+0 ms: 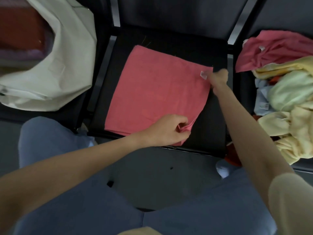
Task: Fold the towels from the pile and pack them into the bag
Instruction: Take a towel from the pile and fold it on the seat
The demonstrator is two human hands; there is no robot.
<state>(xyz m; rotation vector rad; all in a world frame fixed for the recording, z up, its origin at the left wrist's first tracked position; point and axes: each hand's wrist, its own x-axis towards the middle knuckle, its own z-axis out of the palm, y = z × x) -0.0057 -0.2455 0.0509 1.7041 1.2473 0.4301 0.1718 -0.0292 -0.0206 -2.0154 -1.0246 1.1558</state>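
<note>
On the black seat [211, 119] the pink towel [152, 92] lies flat; your left hand [169, 131] pinches its near corner, your right hand [218, 78] pinches the tagged corner. Risk: uneven pull skews the fold, edges misalign

Both forearms were bare up to short cream sleeves; the right sleeve [291, 200] hung wide and loose at the upper arm, and a cream hem [140, 231] showed at the bottom edge. The legs [50, 141] were in blue-grey trousers, knees apart
</note>
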